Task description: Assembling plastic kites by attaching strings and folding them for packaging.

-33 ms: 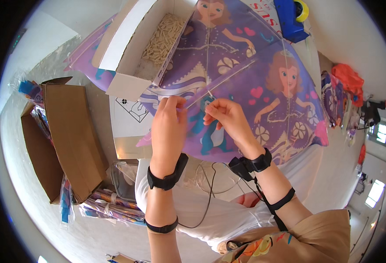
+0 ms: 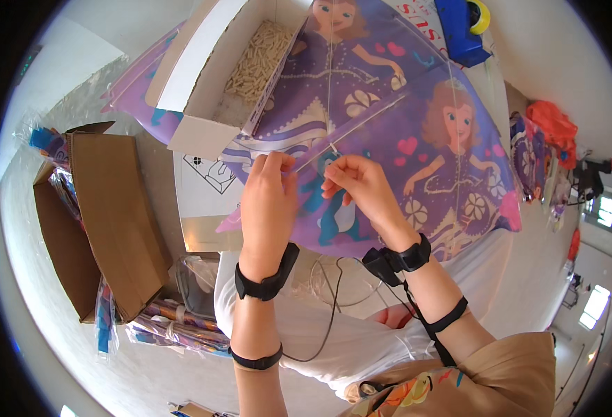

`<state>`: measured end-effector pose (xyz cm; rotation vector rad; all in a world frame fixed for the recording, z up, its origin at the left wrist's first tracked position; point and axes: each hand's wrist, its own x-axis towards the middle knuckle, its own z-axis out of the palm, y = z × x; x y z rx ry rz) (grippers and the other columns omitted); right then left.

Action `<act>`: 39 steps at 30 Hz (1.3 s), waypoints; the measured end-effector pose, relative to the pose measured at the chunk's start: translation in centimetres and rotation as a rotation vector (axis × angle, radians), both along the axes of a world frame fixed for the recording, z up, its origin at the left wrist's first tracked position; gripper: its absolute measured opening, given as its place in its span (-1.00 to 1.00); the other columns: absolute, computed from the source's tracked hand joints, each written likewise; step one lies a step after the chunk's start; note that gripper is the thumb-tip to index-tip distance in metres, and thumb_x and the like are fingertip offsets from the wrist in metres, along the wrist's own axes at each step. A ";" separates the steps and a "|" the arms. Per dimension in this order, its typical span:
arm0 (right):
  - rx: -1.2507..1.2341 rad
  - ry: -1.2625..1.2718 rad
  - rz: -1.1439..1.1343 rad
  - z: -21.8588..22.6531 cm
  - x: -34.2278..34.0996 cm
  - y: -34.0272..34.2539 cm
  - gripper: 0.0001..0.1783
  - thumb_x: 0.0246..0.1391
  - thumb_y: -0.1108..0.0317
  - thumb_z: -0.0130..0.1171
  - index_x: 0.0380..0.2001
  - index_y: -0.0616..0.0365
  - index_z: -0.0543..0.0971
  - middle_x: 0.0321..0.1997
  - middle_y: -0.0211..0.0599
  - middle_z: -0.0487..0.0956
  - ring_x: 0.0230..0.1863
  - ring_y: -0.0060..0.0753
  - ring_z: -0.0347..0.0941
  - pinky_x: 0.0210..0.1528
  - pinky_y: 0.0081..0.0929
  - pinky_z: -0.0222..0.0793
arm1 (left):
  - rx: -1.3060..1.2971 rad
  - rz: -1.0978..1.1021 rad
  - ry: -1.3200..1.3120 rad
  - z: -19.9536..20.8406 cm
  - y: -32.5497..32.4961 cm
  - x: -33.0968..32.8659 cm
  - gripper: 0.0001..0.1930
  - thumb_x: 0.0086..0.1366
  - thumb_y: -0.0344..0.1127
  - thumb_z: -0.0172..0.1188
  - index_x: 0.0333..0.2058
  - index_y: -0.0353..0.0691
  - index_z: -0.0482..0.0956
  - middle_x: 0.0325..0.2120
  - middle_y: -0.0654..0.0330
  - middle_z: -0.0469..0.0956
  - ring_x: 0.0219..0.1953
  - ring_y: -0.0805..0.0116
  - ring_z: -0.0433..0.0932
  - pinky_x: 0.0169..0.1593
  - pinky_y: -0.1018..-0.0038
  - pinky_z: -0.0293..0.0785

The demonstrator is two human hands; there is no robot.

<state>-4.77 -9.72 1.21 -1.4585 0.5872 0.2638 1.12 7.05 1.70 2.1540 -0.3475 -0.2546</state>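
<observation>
The kite [image 2: 396,163] over the near edge of the tabletop [image 2: 497,90] looks light and floppy, so hold its stick [image 2: 368,124]; right hand [image 2: 358,182] has fingertips together, left hand [image 2: 270,191] I can't tell.

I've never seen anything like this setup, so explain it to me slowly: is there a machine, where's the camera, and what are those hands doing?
There's no machine arm, just a person's bare hands with black wrist straps. The camera sits on their head, looking down; its wide lens bends straight edges. Before them lie purple printed kite sheets, an open white box of small beige pieces, and a blue tape dispenser. The left hand is at the near end of a thin pale rod. The right hand has its fingertips bunched beside it; what either holds is unclear.
</observation>
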 end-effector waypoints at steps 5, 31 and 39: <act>-0.001 0.038 0.040 -0.3 0.4 -0.3 -0.80 0.21 0.24 0.15 -0.35 0.15 0.55 -0.46 -0.42 0.63 -0.46 -0.61 0.57 -0.56 -0.73 0.20 | 0.033 -0.022 -0.016 -0.3 -0.6 -0.3 -0.78 0.08 -0.59 0.13 -0.25 -0.30 0.43 -0.31 0.04 0.48 -0.29 -0.05 0.51 -0.28 0.21 0.44; -0.090 0.059 -0.007 -1.5 1.2 0.6 -0.75 0.16 0.31 0.20 -0.43 0.33 0.54 -0.54 -0.27 0.62 -0.55 -0.53 0.56 -0.52 -0.59 0.37 | 0.287 -0.152 -0.227 0.2 -1.3 -1.0 -0.56 0.02 -0.56 0.14 -0.07 -0.11 0.61 -0.29 0.16 0.45 -0.22 0.21 0.51 -0.28 0.34 0.50; 0.036 0.205 0.096 1.0 1.0 -0.6 -0.76 0.20 0.19 0.15 -0.35 0.15 0.57 -0.43 -0.42 0.63 -0.47 -0.65 0.54 -0.57 -0.73 0.21 | 0.389 -0.176 -0.315 0.4 -1.7 -1.2 -0.59 0.03 -0.51 0.14 -0.08 -0.17 0.61 -0.28 0.19 0.42 -0.23 0.23 0.48 -0.27 0.39 0.48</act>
